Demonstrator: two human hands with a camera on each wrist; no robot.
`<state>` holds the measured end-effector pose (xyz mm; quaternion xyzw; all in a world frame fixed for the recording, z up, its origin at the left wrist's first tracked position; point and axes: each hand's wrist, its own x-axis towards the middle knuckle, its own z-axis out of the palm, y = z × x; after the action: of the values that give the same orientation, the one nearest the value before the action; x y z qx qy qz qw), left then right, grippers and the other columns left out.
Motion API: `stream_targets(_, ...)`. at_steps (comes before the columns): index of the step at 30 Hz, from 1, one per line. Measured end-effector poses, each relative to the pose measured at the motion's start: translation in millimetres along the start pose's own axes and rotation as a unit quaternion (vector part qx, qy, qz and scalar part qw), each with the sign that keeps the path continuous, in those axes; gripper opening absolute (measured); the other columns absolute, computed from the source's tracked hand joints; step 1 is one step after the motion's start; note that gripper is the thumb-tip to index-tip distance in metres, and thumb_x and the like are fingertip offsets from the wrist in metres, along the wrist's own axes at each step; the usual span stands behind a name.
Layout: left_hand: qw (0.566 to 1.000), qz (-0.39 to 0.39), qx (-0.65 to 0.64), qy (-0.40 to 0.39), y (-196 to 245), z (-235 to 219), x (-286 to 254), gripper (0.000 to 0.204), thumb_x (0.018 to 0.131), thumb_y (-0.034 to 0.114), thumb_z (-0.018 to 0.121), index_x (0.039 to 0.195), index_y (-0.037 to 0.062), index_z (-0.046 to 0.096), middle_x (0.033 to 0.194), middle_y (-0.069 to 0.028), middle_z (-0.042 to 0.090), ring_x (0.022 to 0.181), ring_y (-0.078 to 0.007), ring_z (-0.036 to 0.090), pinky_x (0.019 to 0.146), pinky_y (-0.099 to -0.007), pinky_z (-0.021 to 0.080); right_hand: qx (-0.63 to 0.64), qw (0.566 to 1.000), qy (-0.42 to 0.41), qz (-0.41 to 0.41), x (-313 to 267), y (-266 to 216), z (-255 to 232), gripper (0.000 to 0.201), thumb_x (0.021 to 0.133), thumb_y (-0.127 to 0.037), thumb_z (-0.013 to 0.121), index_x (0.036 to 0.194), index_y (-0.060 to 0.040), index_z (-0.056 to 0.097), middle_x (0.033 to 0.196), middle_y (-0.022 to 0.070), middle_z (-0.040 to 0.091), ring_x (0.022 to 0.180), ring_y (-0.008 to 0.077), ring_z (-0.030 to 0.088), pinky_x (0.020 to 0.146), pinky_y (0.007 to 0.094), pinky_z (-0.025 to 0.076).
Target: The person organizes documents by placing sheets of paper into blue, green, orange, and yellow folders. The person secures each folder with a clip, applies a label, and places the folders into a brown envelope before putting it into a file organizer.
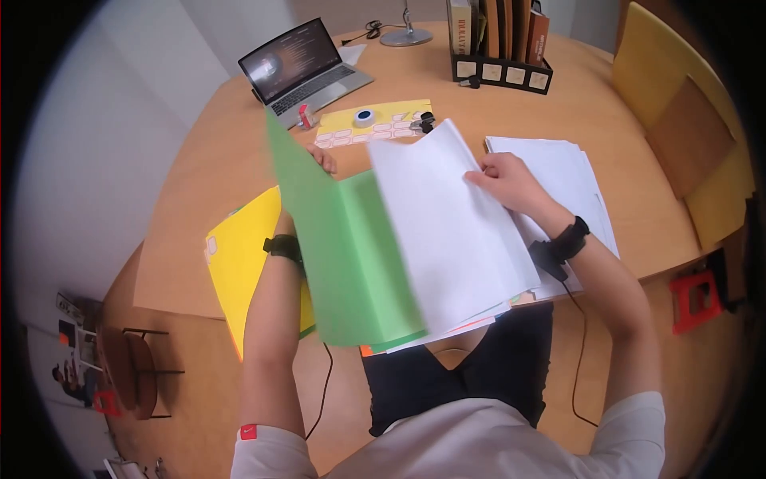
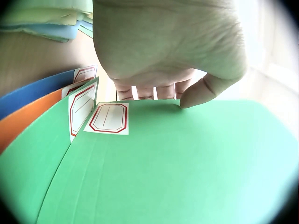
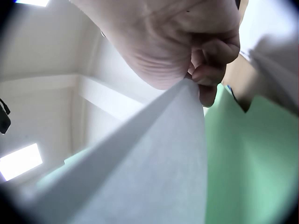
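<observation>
So the green folder [image 1: 315, 231] is standing open around the middle of the head view, with white paper [image 1: 455, 223] just right of its inner side. Left hand [image 1: 323, 160] grips the folder's edge, thumb on the near face, other fingers going over behind it. Right hand [image 1: 515, 184] has the paper pinched by its upper right edge (can't tell if that's one sheet or a few, sorry). My guess is the folder's light and bendy card, stiffer than the paper, so an edge hold with thumb against fingers looks plenty. The paper is probably floppy, a bit slippery and easy to crease, so I'd take it lightly near a corner. The left wrist view shows a red-bordered label [image 2: 108, 118] on the green card, plus blue [image 2: 37, 93] and orange [image 2: 30, 114] folders at left; the head view doesn't show that label, but it does catch the yellow folder [image 1: 243, 255] at left and the laptop [image 1: 307, 80] upper left.
</observation>
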<state>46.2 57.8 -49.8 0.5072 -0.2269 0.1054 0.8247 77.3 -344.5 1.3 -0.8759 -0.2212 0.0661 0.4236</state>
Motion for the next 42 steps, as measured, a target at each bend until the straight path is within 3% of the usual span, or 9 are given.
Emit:
stream_targets(6, 0.998, -0.007, 0.031, 0.047, 8.4, 24.0, -4.6, 0.030, 0.100, 0.030, 0.054, 0.089, 0.0028, 0.053, 0.081, -0.0067, 0.052, 0.078, -0.0188, 0.050, 0.075, -0.0310, 0.045, -0.084, 0.995, -0.025, -0.046, -0.2, -19.4, 21.2, 0.031, 0.092, -0.027, 0.070, 0.087, 0.0030, 0.066, 0.064, 0.0116, 0.063, 0.055, 0.0195, 0.055, 0.056, 0.0365, 0.045)
stream_targets(9, 0.988, -0.057, 0.115, 0.082, 11.2, 22.1, -9.2, 0.018, 0.099, 0.022, 0.054, 0.093, 0.0049, 0.057, 0.084, -0.0039, 0.056, 0.076, -0.0146, 0.052, 0.074, -0.0266, 0.045, -0.133, 0.989, -0.051, -0.043, -2.2, -31.7, 19.5, 0.036, 0.094, -0.032, 0.066, 0.092, 0.0033, 0.068, 0.082, 0.0224, 0.069, 0.077, 0.0361, 0.068, 0.072, 0.0441, 0.053)
stream_targets(12, 0.959, -0.164, 0.162, 0.163, 25.3, 52.3, -9.7, 0.011, 0.095, 0.010, 0.056, 0.104, 0.0061, 0.061, 0.093, -0.0025, 0.063, 0.081, -0.0120, 0.059, 0.076, -0.0229, 0.046, -0.202, 0.978, -0.029, -0.044, -7.5, -44.0, 16.2, 0.035, 0.095, -0.035, 0.064, 0.093, -0.0003, 0.067, 0.080, 0.0204, 0.069, 0.078, 0.0361, 0.068, 0.072, 0.0452, 0.054)
stream_targets(16, 0.965, -0.159, 0.203, 0.054, 17.4, 46.5, -9.2, 0.036, 0.091, 0.007, 0.067, 0.126, 0.0019, 0.057, 0.102, -0.0024, 0.065, 0.101, -0.0126, 0.061, 0.091, -0.0251, 0.048, -0.288, 0.955, 0.033, -0.063, 8.4, -44.7, 0.5, 0.030, 0.095, -0.034, 0.065, 0.100, -0.0049, 0.065, 0.081, 0.0166, 0.069, 0.078, 0.0347, 0.068, 0.072, 0.0459, 0.054)
stream_targets(21, 0.944, -0.183, 0.273, -0.012, 14.1, 56.5, -10.1, 0.040, 0.089, 0.001, 0.068, 0.128, 0.0024, 0.059, 0.109, -0.0035, 0.066, 0.105, -0.0125, 0.061, 0.098, -0.0263, 0.047, -0.232, 0.968, 0.036, -0.085, 79.5, -1.8, -14.5, 0.033, 0.093, -0.031, 0.067, 0.116, -0.0072, 0.063, 0.099, 0.0129, 0.073, 0.088, 0.0300, 0.069, 0.076, 0.0427, 0.054)
stream_targets(22, 0.935, -0.191, 0.299, -0.020, 14.2, 57.5, -10.2, 0.040, 0.089, 0.001, 0.068, 0.128, 0.0024, 0.060, 0.111, -0.0039, 0.066, 0.106, -0.0125, 0.061, 0.098, -0.0266, 0.047, -0.214, 0.973, 0.016, -0.086, 87.3, -2.8, -16.0, 0.041, 0.092, -0.030, 0.068, 0.124, -0.0054, 0.062, 0.116, 0.0156, 0.069, 0.104, 0.0305, 0.066, 0.088, 0.0417, 0.052)
stream_targets(28, 0.903, -0.204, 0.378, -0.015, 16.0, 56.7, -10.2, 0.032, 0.092, 0.002, 0.061, 0.124, -0.0008, 0.066, 0.117, -0.0085, 0.070, 0.112, -0.0164, 0.063, 0.101, -0.0314, 0.048, -0.243, 0.949, 0.025, -0.199, 146.1, 12.0, 18.8, 0.064, 0.092, -0.037, 0.070, 0.140, 0.0010, 0.053, 0.138, 0.0221, 0.059, 0.131, 0.0355, 0.053, 0.110, 0.0425, 0.044)
stream_targets(37, 0.914, -0.264, 0.304, 0.042, 19.3, 62.9, -7.9, 0.031, 0.099, 0.001, 0.050, 0.124, -0.0046, 0.067, 0.120, -0.0102, 0.070, 0.112, -0.0164, 0.064, 0.103, -0.0286, 0.048, -0.181, 0.980, 0.019, -0.078, 154.5, -2.8, 35.1, 0.054, 0.084, -0.018, 0.077, 0.132, 0.0007, 0.061, 0.127, 0.0198, 0.065, 0.120, 0.0334, 0.062, 0.104, 0.0396, 0.048)
stream_targets(42, 0.917, -0.263, 0.295, 0.058, 17.8, 56.5, -7.8, 0.033, 0.099, 0.000, 0.047, 0.125, -0.0056, 0.066, 0.121, -0.0114, 0.071, 0.112, -0.0175, 0.066, 0.101, -0.0292, 0.050, -0.043, 0.968, -0.011, -0.248, 135.4, -23.8, 32.3, 0.047, 0.084, -0.012, 0.077, 0.128, -0.0015, 0.064, 0.124, 0.0180, 0.068, 0.119, 0.0315, 0.063, 0.104, 0.0394, 0.048)
